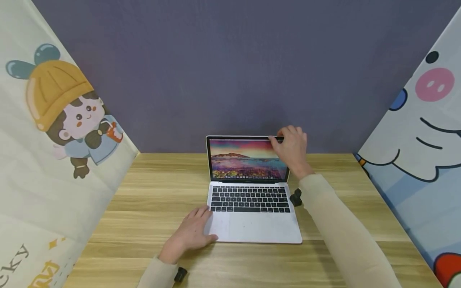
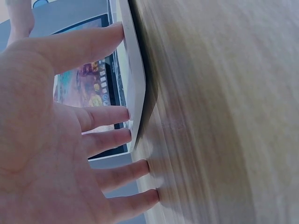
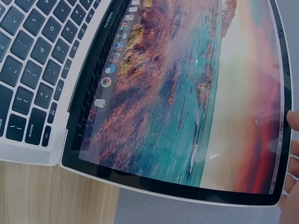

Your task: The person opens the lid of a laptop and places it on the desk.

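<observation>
An open silver laptop [image 1: 264,229] lies on the wooden table, its screen [image 1: 246,160] lit with a colourful coast picture. My right hand [image 1: 292,147] grips the screen's upper right corner, thumb on the front and fingers behind the top edge. In the right wrist view only the thumb and part of the fingers [image 3: 290,179] show at that edge. At the base's front left corner rests my left hand [image 1: 193,231]. Its fingers are nearly straight in the left wrist view, the thumb [image 2: 88,44] at the laptop's edge and two fingertips on the table.
The wooden table [image 1: 144,200] runs back to a dark grey-blue panel [image 1: 230,72]. Cartoon-printed sheets stand at the left [image 1: 21,180] and right [image 1: 396,192]. Small black wrist devices show at the left cuff [image 1: 181,275] and beside the right cuff [image 1: 296,197].
</observation>
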The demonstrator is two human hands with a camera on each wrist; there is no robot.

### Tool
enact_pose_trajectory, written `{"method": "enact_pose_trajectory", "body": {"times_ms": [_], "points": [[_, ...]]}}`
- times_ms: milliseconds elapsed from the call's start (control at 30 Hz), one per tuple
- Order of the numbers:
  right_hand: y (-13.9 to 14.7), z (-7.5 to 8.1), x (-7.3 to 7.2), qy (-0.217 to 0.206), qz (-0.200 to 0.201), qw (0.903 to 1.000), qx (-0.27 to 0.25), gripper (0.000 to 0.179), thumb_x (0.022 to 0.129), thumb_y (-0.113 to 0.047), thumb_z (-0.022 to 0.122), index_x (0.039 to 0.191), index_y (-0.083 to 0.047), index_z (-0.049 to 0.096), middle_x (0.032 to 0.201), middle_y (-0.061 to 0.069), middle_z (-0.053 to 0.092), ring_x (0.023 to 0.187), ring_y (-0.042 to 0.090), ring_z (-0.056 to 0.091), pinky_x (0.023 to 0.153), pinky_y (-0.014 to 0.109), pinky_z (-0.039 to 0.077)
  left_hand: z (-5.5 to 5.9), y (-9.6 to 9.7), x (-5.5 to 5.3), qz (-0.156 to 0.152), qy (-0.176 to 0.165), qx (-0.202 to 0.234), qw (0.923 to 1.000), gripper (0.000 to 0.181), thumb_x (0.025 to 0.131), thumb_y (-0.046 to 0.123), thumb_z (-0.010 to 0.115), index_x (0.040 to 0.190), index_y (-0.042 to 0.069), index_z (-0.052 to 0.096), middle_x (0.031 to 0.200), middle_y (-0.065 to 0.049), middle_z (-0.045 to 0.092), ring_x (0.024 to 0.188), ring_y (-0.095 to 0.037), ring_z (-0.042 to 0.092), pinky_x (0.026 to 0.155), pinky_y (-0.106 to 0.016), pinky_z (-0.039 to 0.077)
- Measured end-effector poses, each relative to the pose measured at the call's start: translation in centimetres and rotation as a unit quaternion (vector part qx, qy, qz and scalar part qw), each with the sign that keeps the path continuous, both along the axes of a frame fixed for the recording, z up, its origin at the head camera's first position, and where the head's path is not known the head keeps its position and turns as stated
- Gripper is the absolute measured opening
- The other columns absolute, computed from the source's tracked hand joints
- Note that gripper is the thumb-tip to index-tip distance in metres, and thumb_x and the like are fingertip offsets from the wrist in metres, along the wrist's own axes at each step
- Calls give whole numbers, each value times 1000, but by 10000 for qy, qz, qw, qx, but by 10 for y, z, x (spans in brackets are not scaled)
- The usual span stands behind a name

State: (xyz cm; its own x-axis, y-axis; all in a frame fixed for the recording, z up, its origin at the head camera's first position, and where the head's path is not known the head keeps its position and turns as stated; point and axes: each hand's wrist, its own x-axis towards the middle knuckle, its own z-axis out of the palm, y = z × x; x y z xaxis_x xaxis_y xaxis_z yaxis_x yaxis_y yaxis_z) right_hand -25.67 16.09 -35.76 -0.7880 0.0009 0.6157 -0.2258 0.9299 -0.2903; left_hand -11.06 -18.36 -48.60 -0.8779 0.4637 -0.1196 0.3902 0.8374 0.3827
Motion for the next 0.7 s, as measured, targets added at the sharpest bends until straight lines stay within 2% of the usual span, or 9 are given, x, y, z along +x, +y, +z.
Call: {"method": "enact_pose_trajectory", "body": {"times_ms": [200,700], "points": [[0,-4,-4,87,-8,10000,6,37,96,-39,70,95,-2,70,102,16,65,98,38,51,84,54,38,-2,0,1,-11,33,20,10000,83,85,50,76,145,-1,49,157,-22,39,141,-48,37,115,-63,30],[-5,-6,-1,45,-227,9994,258,41,99,-41,66,104,-1,71,111,17,66,106,39,52,90,55,43,0,-2,8,-48,111,60,9999,82,85,49,76,144,-1,50,156,-23,39,140,-49,37,114,-64,31]]}}
